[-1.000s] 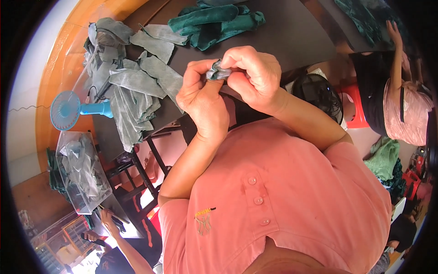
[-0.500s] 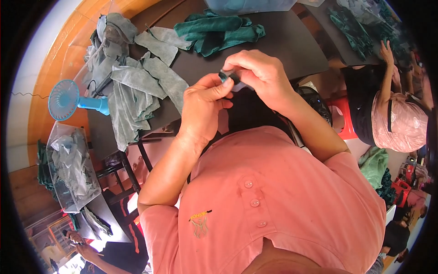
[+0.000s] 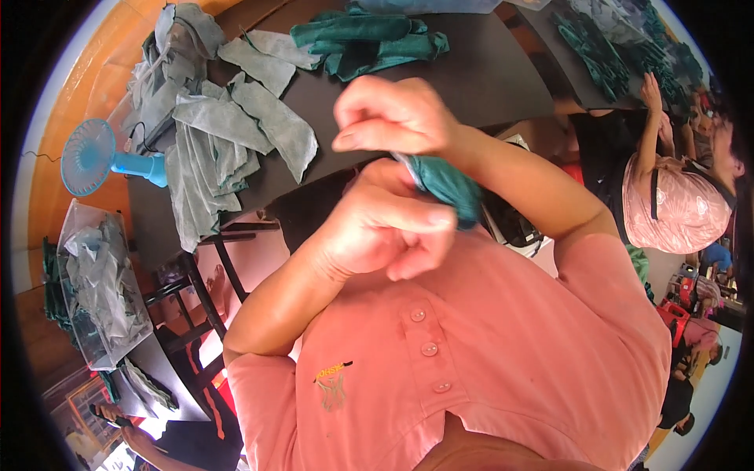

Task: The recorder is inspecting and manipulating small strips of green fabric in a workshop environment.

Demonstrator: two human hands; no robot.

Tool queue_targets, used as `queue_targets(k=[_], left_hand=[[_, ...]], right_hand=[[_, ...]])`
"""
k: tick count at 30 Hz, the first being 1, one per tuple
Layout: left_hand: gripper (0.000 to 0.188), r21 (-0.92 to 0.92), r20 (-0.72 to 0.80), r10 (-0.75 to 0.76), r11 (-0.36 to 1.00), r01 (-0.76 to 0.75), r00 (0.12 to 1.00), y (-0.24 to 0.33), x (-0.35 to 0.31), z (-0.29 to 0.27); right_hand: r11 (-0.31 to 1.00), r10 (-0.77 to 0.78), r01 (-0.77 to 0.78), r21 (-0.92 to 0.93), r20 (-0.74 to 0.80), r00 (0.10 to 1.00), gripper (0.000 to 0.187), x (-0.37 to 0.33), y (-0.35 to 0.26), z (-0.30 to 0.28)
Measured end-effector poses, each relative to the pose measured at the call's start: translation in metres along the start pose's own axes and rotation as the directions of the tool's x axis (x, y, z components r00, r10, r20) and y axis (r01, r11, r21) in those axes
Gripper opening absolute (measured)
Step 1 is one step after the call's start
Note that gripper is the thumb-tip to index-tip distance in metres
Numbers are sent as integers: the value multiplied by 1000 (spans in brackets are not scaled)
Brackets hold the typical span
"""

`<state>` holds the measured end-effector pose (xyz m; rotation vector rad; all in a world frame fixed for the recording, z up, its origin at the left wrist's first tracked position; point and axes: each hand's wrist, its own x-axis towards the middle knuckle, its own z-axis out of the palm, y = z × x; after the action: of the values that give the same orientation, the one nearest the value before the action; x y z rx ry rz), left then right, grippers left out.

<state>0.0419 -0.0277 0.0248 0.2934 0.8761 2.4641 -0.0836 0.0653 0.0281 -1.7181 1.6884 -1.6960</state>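
A small green velvet cloth piece (image 3: 446, 187) with a pale edge lies bunched between my hands, in front of my chest. My left hand (image 3: 385, 220) is closed around it, with the thumb stretched along its lower side; the fingers are partly blurred. Just above, my right hand (image 3: 393, 118) is curled with thumb and fingers together near the pale end of the cloth. What lies inside that pinch is hidden. Grey-green sleeve-like cloth pieces (image 3: 216, 125) lie overlapping on the dark table (image 3: 487, 71), left of my hands. Farther back rests a stack of dark green velvet pieces (image 3: 365, 43).
A blue fan (image 3: 88, 157) is at the left beside a clear bin (image 3: 106, 286) of grey cloth. Another clear bin (image 3: 424, 6) stands at the table's far edge. At the right sits a person in a pink top (image 3: 671, 200); another person (image 3: 188, 443) works at lower left.
Both hands have come apart from their close pinch. The left has moved down and right, the right leftward. More of the green cloth shows now, hanging toward my chest.
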Motion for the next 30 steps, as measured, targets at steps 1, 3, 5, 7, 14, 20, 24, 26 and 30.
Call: queue_targets(k=[1, 3, 5, 7, 14, 20, 24, 26, 30], left_hand=[[24, 83, 30, -40, 996, 37, 999, -1, 2, 7], [32, 104, -6, -47, 993, 47, 999, 5, 0, 17], [40, 159, -67, 5, 987, 6, 998, 6, 3, 16], [66, 11, 96, 40, 999, -42, 995, 6, 0, -7], [90, -90, 153, 82, 994, -69, 985, 4, -7, -29], [92, -62, 91, 30, 998, -25, 995, 5, -2, -30], [91, -75, 12, 7, 997, -6, 1000, 3, -1, -27], [90, -67, -21, -5, 998, 3, 1000, 3, -1, -25], [83, -48, -92, 14, 999, -18, 996, 2, -2, -25]], right_hand=[[996, -6, 1, 88, 51, 999, 11, 3, 2, 10], [973, 111, -120, 195, 60, 992, 9, 7, -1, 18], [938, 143, -135, 320, -2, 990, 9, 9, 6, 25], [976, 73, -54, 209, -86, 994, 6, 13, 17, 27], [989, -141, 133, -57, -171, 975, 21, -10, -27, -50], [923, -282, 255, -287, -55, 958, 23, -17, -43, -52], [879, -326, 293, -375, -27, 945, 24, -17, -41, -57], [859, -343, 316, -403, 4, 939, 25, -18, -38, -59], [773, -345, 350, -529, 113, 932, 24, -17, -37, -60]])
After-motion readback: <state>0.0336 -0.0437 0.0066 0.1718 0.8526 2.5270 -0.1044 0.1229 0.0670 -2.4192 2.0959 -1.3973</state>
